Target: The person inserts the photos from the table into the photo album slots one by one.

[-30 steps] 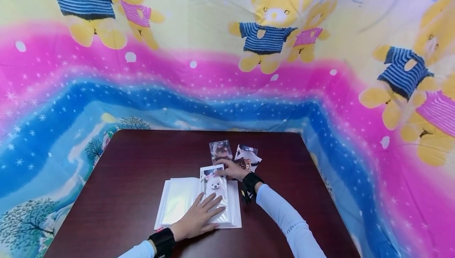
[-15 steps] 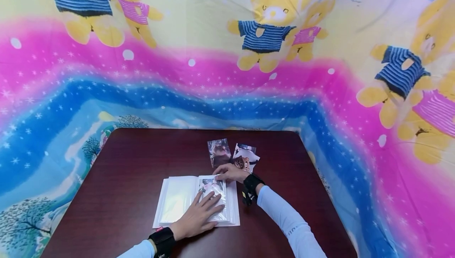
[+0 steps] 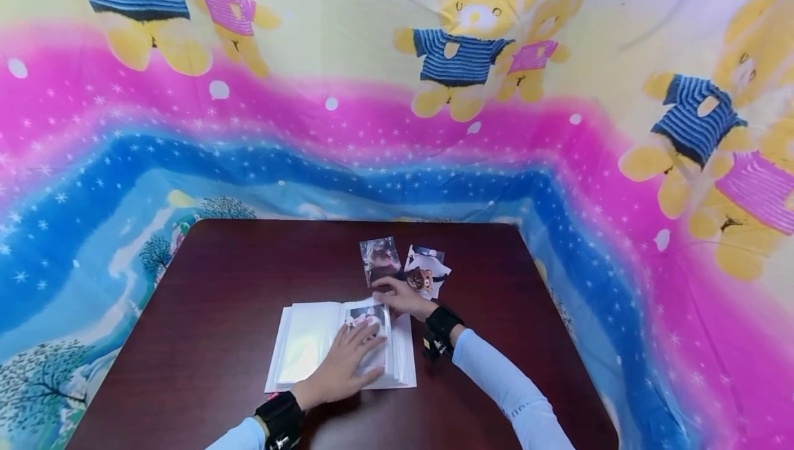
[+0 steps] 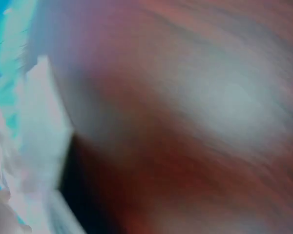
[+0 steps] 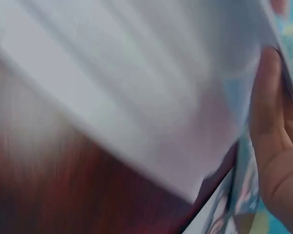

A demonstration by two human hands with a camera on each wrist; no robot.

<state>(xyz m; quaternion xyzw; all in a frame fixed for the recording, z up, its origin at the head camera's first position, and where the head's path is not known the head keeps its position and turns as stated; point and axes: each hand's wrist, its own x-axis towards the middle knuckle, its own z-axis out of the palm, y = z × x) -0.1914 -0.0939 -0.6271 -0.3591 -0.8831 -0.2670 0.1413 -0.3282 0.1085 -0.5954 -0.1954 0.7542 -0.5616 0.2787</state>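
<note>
An open photo album (image 3: 307, 346) with white pages lies near the front of the table. On its right page is a clear sleeve holding a photo (image 3: 366, 315) of a white dog, partly covered by my left hand (image 3: 341, 367), whose fingers lie spread across it. My right hand (image 3: 402, 296) is at the top right corner of that page; in the right wrist view its thumb (image 5: 267, 87) and fingers pinch the page edge (image 5: 268, 22). The left wrist view is blurred, showing mostly table and a white album edge (image 4: 44, 107).
Beyond the album lie loose photos: a dark one (image 3: 380, 257) and, to its right, an overlapping group (image 3: 428, 267) with a brown bear picture. The dark red table (image 3: 248, 264) ends at a hanging cloth (image 3: 347, 126) printed with bears.
The photo has slid down into the sleeve under my right hand. My right hand has shifted slightly at the page's top corner, and my left hand has moved a little left.
</note>
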